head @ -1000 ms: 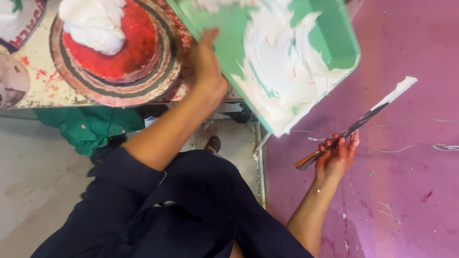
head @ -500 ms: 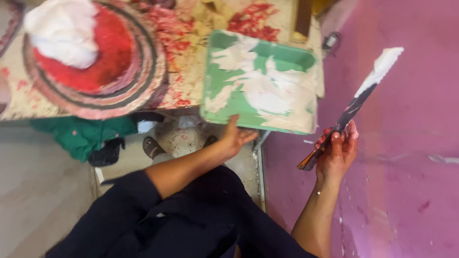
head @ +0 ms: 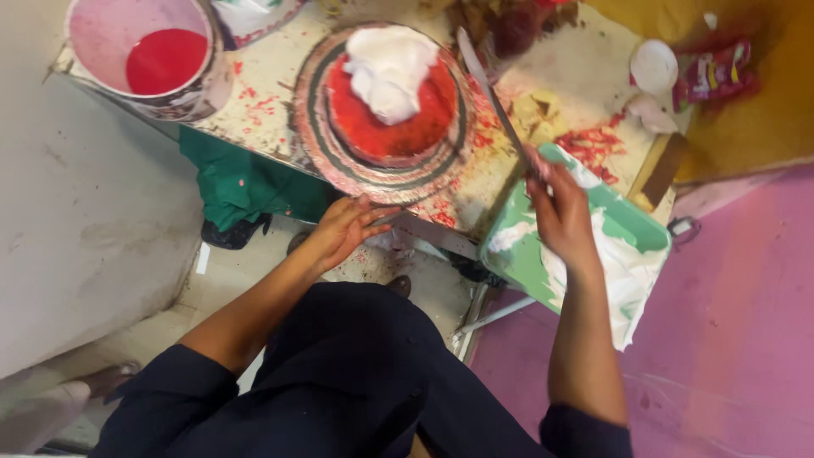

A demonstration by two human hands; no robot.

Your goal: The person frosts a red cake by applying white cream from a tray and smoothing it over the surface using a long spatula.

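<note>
Fingers of the left hand [head: 343,231] touched the turntable [head: 383,174] edge, open; right hand [head: 561,212] gripped a palette knife [head: 496,106] beside it.

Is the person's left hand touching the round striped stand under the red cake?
Touching. In the head view the left hand reaches up to the near rim of the round striped stand, its fingertips lying against the edge with no gap showing.

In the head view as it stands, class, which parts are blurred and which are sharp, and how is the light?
Head view: the right hand and its spatula are motion-smeared; the left hand at the turntable is sharper; light is soft and even, no hard shadows; the white cream is nearly washed out.
</note>
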